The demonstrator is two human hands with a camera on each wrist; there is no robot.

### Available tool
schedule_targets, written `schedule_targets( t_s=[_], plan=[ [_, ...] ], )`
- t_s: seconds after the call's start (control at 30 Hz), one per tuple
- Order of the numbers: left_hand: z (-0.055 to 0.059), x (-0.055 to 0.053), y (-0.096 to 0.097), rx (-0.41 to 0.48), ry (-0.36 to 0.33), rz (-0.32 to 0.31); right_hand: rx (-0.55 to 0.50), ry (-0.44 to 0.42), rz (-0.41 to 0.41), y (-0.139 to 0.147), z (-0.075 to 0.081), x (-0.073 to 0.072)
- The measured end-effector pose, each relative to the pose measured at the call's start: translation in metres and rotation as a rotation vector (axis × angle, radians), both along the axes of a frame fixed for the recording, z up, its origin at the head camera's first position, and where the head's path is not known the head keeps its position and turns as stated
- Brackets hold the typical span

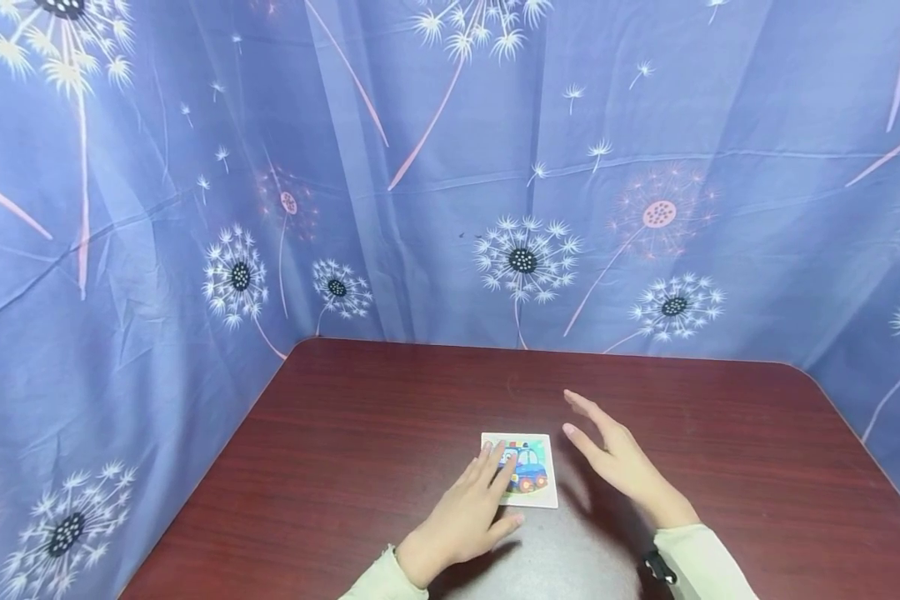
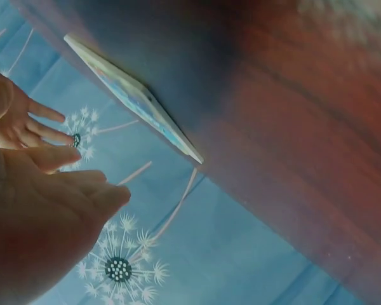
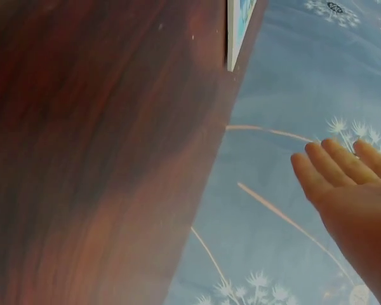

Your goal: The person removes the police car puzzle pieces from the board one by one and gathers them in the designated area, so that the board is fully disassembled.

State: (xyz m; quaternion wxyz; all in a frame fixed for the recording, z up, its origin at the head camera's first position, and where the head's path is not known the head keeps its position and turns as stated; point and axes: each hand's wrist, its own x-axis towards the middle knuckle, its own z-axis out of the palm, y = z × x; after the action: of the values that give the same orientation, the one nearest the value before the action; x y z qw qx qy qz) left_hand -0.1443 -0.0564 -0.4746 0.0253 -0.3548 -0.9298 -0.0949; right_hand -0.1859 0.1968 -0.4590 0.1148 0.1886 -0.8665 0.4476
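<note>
A thin square picture board (image 1: 534,477) with a white edge lies flat, showing a blue cartoon police car with red and orange wheels. My left hand (image 1: 468,512) overlaps its left part in the head view, fingers straight and spread. The left wrist view shows this hand (image 2: 51,197) raised above the table, apart from the board (image 2: 136,95). To the right of the board, my right hand (image 1: 621,460) hovers with fingers extended and thumb apart, holding nothing. In the right wrist view, the right hand (image 3: 359,197) is palm-visible, and only a corner of the board (image 3: 236,32) shows.
The board lies on a dark red wood-grain table (image 1: 345,450) with rounded far corners. Blue curtains (image 1: 420,250) printed with dandelions hang behind it and along the left side. A dark band (image 1: 660,567) sits at the right sleeve's cuff.
</note>
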Motion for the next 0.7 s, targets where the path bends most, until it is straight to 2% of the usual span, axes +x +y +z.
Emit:
schedule_targets(
  t_s=[0.17,0.3,0.37,0.53,0.7],
  plan=[
    [-0.004,0.001,0.005,-0.036,-0.061,-0.050,-0.090,-0.061,0.088,-0.009,-0.007,-0.013],
    [-0.007,0.000,0.010,-0.079,-0.102,-0.053,-0.125,-0.086,0.156,-0.019,-0.014,-0.025],
    [-0.007,0.000,0.012,-0.105,-0.098,-0.049,-0.136,-0.106,0.196,-0.024,-0.017,-0.030],
    [-0.009,-0.001,0.018,-0.155,-0.079,-0.049,-0.109,-0.176,0.290,-0.036,-0.022,-0.039],
    [-0.008,-0.001,0.019,-0.181,-0.102,-0.035,-0.050,-0.202,0.360,-0.047,-0.026,-0.045]
  ],
)
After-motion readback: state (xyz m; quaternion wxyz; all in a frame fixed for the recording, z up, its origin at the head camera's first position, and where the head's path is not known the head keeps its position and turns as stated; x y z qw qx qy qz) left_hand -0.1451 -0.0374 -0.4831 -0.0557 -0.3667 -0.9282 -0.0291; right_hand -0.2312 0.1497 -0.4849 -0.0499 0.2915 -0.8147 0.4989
